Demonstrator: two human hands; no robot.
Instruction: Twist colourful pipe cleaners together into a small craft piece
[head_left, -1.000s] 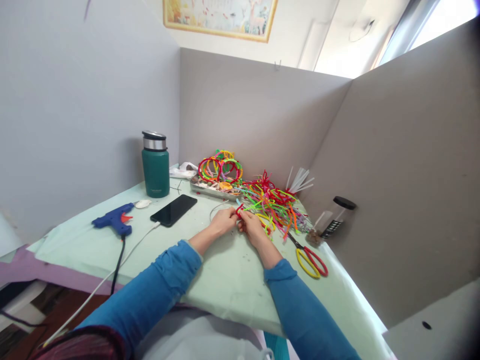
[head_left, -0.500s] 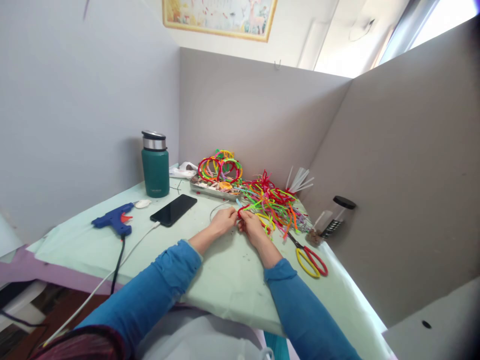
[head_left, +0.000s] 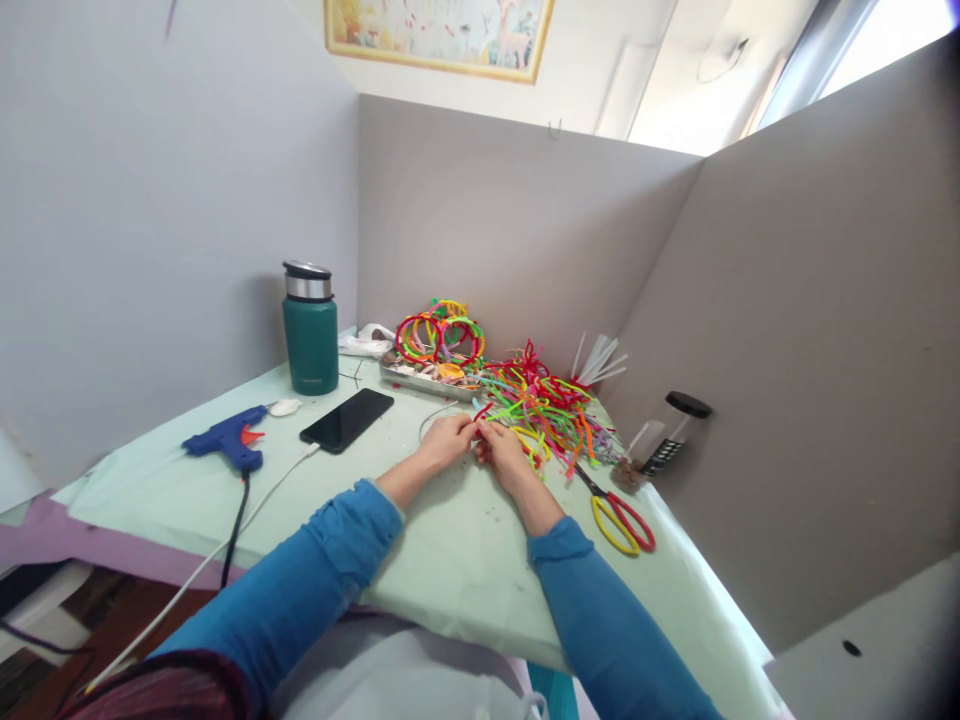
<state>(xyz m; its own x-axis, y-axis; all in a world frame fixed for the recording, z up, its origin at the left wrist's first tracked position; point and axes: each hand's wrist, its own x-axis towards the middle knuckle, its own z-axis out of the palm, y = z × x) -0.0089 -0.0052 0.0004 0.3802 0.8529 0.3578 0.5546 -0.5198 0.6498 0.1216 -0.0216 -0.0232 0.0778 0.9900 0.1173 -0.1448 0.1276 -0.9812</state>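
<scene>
Red pipe cleaner [head_left: 484, 411], at ten o'clock from the scissors [head_left: 622, 520] on the surface [head_left: 457, 540], sits pinched in the closed fingers of left hand [head_left: 446, 441] and right hand [head_left: 507, 457], where small, close-set pinches should bend it neatly.

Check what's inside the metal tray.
The metal tray holds an orange piece and small pale pieces. Colorful rings cover part of its rear; whatever they hide can't be seen.

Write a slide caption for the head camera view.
Two hands pinch a red fuzzy stem beside a colorful pile, scissors and glue gun nearby.
</scene>
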